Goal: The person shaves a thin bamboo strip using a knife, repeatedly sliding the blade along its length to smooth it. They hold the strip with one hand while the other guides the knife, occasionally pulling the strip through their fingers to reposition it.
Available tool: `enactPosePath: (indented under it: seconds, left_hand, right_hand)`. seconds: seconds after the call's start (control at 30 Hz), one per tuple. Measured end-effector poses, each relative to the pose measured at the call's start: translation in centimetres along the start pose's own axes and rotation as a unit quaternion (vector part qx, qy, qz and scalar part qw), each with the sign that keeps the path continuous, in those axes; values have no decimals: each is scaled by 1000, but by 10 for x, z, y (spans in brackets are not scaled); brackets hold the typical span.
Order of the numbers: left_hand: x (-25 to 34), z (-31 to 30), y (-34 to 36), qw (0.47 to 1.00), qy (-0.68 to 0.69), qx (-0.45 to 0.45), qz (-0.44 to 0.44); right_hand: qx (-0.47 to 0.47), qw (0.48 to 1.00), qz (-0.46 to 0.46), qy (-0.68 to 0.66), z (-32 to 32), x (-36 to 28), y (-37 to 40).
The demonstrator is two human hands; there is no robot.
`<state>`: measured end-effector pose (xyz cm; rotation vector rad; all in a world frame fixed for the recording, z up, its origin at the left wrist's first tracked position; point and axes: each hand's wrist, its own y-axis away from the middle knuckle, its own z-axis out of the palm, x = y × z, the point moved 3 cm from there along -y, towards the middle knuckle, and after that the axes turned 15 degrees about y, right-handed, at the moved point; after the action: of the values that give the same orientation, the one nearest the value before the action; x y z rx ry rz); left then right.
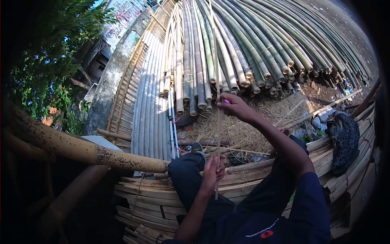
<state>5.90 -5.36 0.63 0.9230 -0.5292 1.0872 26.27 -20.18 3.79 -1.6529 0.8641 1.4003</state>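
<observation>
A long thin bamboo strip (pixel 219 130) stands nearly upright in front of me, running from above my lap up past the pole ends. My left hand (pixel 212 171) is closed around its lower part, near my knees. Higher up, my right hand (pixel 231 106) grips something pink (pixel 226 101) against the strip; most of the pink thing is hidden by the fingers, and its kind cannot be made out. The strip's lower end (pixel 216 195) hangs just below my left hand.
Long bamboo poles (pixel 227 49) lie stacked ahead, cut ends facing me. Split bamboo (pixel 150 195) lies beneath my legs. A thick spotted pole (pixel 81 148) juts in from the left. Corrugated sheets (pixel 150 93) lie ahead left; a dark textured bundle (pixel 343 140) is at right.
</observation>
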Motion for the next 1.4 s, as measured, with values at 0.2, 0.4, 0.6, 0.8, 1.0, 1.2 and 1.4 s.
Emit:
enactPosePath:
  seconds: [0.2,0.4,0.6,0.8,1.0,1.2,1.4]
  left_hand:
    - [21,14,-16,979,202,-7,-2]
    - [28,10,-18,986,169,-2,2]
    - [22,8,8,996,85,27,3]
    - [-10,10,63,988,70,-107,-81]
    - [0,13,42,992,106,-33,-59]
    - [-1,-2,9,991,95,-40,-86]
    - [15,8,-49,975,142,-63,-158]
  right_hand:
    - [-25,967,-43,251,14,10,6]
    - [-63,863,-198,460,60,2,28]
    - [-12,831,-218,512,54,10,15]
    - [182,852,13,490,-62,62,-48]
    - [27,956,64,-286,-54,55,-42]
    - [-20,981,8,-194,-14,3,-18]
    - [-3,997,-10,-74,-16,1,-20]
